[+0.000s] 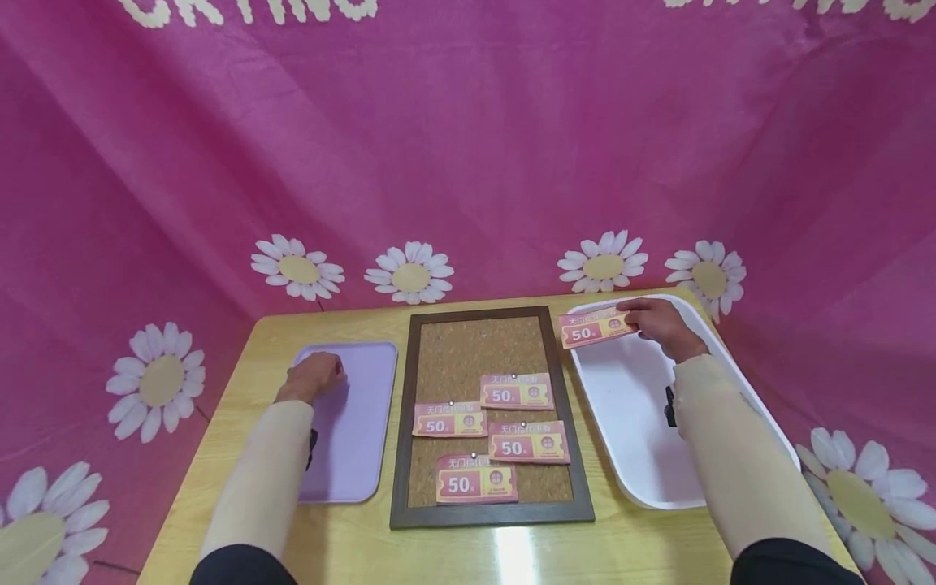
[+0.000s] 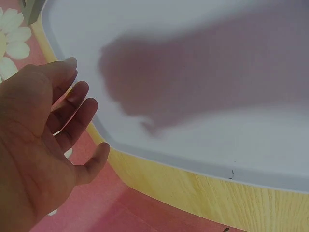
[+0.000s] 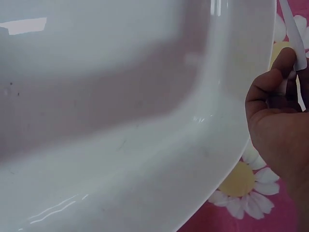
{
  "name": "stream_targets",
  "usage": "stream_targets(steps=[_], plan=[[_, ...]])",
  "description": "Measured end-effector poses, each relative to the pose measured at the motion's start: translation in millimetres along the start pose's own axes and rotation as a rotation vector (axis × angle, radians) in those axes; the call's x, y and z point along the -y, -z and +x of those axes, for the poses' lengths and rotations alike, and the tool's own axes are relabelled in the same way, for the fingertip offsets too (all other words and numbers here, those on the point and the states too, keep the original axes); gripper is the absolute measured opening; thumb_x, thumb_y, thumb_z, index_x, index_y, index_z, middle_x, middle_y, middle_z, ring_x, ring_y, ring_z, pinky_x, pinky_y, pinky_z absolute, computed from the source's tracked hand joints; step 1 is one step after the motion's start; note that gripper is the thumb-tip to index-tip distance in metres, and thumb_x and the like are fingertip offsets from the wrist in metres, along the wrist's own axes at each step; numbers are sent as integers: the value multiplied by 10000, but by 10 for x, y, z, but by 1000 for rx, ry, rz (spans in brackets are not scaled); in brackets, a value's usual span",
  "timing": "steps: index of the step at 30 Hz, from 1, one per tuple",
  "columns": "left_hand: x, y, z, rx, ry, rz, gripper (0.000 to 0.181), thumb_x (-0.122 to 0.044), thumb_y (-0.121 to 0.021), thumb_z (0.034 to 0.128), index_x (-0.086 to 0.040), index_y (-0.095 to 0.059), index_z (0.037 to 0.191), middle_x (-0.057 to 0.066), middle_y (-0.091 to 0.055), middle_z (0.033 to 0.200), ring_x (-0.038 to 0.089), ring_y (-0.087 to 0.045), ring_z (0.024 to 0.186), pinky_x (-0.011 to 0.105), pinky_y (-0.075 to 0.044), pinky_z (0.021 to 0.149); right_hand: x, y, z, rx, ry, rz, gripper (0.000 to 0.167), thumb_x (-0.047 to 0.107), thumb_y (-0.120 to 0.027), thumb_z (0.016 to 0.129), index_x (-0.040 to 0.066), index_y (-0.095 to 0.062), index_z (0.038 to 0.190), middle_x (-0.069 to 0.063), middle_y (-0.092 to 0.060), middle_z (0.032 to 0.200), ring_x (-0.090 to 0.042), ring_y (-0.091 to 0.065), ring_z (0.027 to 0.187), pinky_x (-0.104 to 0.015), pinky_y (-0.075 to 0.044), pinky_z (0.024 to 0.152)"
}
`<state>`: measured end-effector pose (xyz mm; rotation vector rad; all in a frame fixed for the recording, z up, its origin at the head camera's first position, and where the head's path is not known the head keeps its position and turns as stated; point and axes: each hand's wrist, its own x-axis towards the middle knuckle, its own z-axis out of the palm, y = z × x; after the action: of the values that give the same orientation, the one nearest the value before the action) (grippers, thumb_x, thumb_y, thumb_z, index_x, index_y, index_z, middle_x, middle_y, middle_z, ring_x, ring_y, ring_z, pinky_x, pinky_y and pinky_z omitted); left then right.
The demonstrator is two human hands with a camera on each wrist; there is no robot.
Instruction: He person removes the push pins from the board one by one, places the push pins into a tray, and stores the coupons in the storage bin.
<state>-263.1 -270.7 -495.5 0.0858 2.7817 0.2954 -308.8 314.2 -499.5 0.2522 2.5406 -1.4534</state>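
My right hand (image 1: 664,325) pinches a pink and yellow coupon (image 1: 591,328) marked 50 by its right end, above the far end of a white tray (image 1: 610,455). In the right wrist view, the coupon's pale edge (image 3: 293,36) stands between thumb and fingers. Over the far left part of a purple tray (image 1: 366,455), my left hand (image 1: 316,376) hovers with loosely curled fingers; the left wrist view shows nothing between them. Between the trays lies a framed corkboard (image 1: 483,345), bearing several similar coupons (image 1: 529,443), each with a small pin at its top edge.
Everything lies on a light wooden table (image 1: 351,536). Behind and beside it hangs a pink cloth (image 1: 468,162) with white daisies. The corkboard's dark frame (image 1: 490,517) sits close to both trays.
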Motion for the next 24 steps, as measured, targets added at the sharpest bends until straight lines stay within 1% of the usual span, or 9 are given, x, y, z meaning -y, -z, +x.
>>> stream_targets(steps=[1, 4, 8, 10, 12, 16, 20, 24], plan=[[52, -72, 146, 23, 47, 25, 200, -194, -534, 929, -56, -660, 1002, 100, -648, 942, 264, -555, 909, 616, -426, 871, -22, 12, -3, -12, -4, -1, 437, 141, -476, 956, 61, -506, 1385, -192, -461, 1381, -280, -491, 1060, -287, -473, 769], [61, -75, 142, 38, 56, 28, 202, -198, -533, 934, -58, -656, 1013, 99, -640, 937, 266, -548, 908, 616, -421, 876, -87, 28, -8, -37, -13, 11, 435, 151, -495, 963, 83, -505, 1392, -182, -448, 1412, -308, -496, 1097, -325, -492, 811], [87, -94, 141, 39, 59, 30, 202, -204, -531, 933, -65, -654, 1012, 102, -642, 947, 272, -549, 916, 632, -413, 888, -140, 43, -31, -64, -8, 17, 421, 177, -519, 966, 106, -518, 1381, -148, -470, 1395, -298, -529, 1063, -350, -520, 819], [99, -107, 138, 33, 60, 29, 208, -202, -524, 927, -68, -656, 1016, 108, -650, 974, 277, -553, 934, 642, -411, 896, -154, 43, -45, -80, 8, 20, 426, 187, -537, 960, 113, -521, 1379, -135, -483, 1385, -291, -548, 1035, -361, -532, 811], [113, -124, 134, 33, 60, 29, 205, -199, -527, 924, -69, -659, 1012, 115, -657, 997, 281, -557, 948, 655, -406, 902, -173, 48, -51, -86, 7, 20, 428, 189, -548, 955, 123, -525, 1377, -122, -491, 1375, -281, -552, 1020, -364, -537, 802], [119, -158, 124, 34, 64, 20, 180, -187, -531, 919, -75, -659, 979, 110, -659, 988, 275, -557, 941, 657, -399, 909, -229, 64, -53, -80, -11, 19, 450, 196, -552, 952, 123, -509, 1394, -126, -473, 1399, -286, -549, 1043, -396, -533, 840], [108, -177, 114, 14, 58, 22, 151, -172, -528, 907, -84, -651, 919, 96, -644, 932, 263, -546, 892, 589, -428, 848, -283, 86, -50, -60, -60, 29, 465, 195, -527, 958, 119, -481, 1415, -140, -446, 1431, -318, -529, 1098, -449, -507, 920], [109, -186, 106, 5, 54, 25, 172, -160, -513, 896, -70, -655, 935, 96, -632, 903, 257, -543, 852, 475, -438, 752, -325, 97, -67, -39, -121, 36, 479, 207, -498, 967, 105, -455, 1433, -161, -425, 1455, -333, -504, 1140, -481, -458, 999]])
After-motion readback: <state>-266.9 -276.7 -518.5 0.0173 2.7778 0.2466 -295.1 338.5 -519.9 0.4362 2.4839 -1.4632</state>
